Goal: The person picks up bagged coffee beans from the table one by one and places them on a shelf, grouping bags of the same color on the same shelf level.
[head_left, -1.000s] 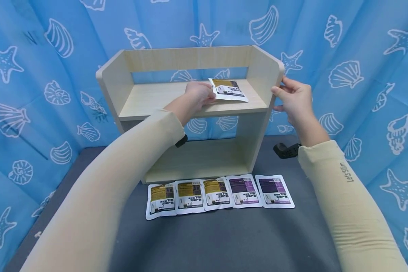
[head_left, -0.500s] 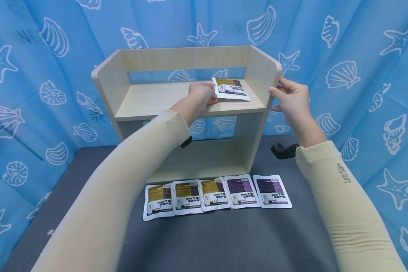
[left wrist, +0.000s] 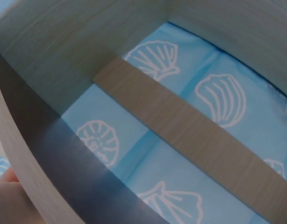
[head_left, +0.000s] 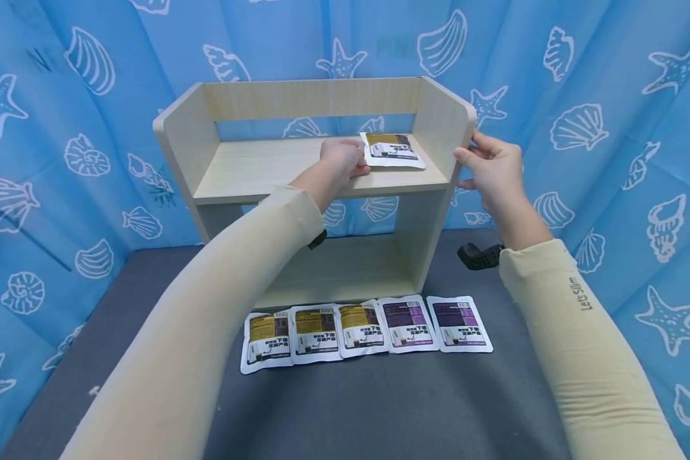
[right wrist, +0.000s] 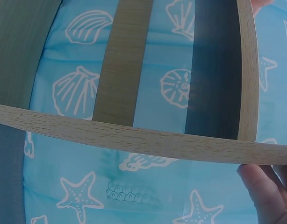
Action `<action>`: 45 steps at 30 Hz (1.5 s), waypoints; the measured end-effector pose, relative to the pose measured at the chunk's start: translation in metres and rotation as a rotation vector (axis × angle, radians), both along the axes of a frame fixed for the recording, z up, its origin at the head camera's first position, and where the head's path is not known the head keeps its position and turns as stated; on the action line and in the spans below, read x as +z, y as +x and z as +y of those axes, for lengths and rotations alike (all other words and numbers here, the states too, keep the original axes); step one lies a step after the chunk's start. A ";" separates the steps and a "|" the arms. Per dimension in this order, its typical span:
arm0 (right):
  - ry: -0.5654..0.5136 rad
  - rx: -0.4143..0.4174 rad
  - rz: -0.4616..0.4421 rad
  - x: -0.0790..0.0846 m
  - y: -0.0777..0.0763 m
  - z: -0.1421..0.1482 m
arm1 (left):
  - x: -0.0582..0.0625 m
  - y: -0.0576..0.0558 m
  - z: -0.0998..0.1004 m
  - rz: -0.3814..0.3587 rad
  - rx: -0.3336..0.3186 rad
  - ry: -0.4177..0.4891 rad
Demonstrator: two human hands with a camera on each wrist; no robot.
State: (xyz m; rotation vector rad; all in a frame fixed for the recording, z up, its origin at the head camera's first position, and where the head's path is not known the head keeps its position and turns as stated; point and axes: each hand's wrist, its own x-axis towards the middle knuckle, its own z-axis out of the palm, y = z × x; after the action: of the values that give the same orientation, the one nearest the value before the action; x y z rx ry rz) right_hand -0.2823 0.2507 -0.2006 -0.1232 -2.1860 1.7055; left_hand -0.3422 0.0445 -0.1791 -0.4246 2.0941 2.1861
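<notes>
A white-edged pouch with a gold and dark label (head_left: 390, 151) lies on the upper board of a light wooden shelf (head_left: 264, 167), towards its right end. My left hand (head_left: 344, 158) pinches the pouch's left edge; its fingers are partly hidden from the head view. With thumb and fingers, my right hand (head_left: 492, 167) grips the front edge of the shelf's right side panel. The right wrist view shows the thumb of that hand (right wrist: 265, 189) against the panel edge. In the left wrist view, only a bit of the left hand (left wrist: 13, 200) shows past the board.
A row of pouches lies on the dark grey table (head_left: 379, 402) before the shelf: gold-labelled pouches (head_left: 315, 332) at left, purple-labelled pouches (head_left: 408, 324) at right. The lower compartment (head_left: 345, 265) sits behind them. A blue shell-print curtain (head_left: 149, 38) hangs behind.
My left hand has shifted slightly right with the gold-labelled pouch, which now looks flatter on the board. The right hand keeps its hold on the side panel. The head view has shifted a little.
</notes>
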 end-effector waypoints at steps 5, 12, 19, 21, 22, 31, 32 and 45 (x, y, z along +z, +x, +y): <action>-0.005 0.017 0.013 0.000 0.000 0.000 | 0.000 -0.002 0.002 0.012 0.012 -0.020; 0.007 0.022 0.004 0.002 -0.002 -0.003 | 0.004 -0.005 -0.001 -0.019 0.009 -0.049; -0.006 0.022 0.006 0.002 -0.001 -0.004 | 0.017 0.006 -0.015 -0.087 -0.105 0.013; -0.009 0.022 0.009 0.002 -0.001 -0.004 | 0.019 0.008 -0.017 -0.103 -0.108 0.008; -0.010 0.021 0.010 0.002 -0.001 -0.003 | 0.020 0.009 -0.017 -0.106 -0.105 0.004; -0.001 0.023 -0.007 0.002 0.001 -0.004 | 0.017 0.019 -0.023 -0.081 -0.124 0.016; -0.003 0.024 -0.004 0.002 0.001 -0.004 | 0.016 0.020 -0.025 -0.079 -0.123 0.016; -0.031 0.015 -0.011 0.001 0.004 -0.001 | 0.001 0.049 -0.054 0.027 -0.166 0.154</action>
State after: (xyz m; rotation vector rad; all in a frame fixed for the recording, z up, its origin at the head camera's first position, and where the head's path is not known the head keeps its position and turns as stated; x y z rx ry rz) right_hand -0.2787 0.2500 -0.2001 -0.1253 -2.1738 1.7514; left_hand -0.2936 -0.0098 -0.1780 -0.2017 1.8806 2.2456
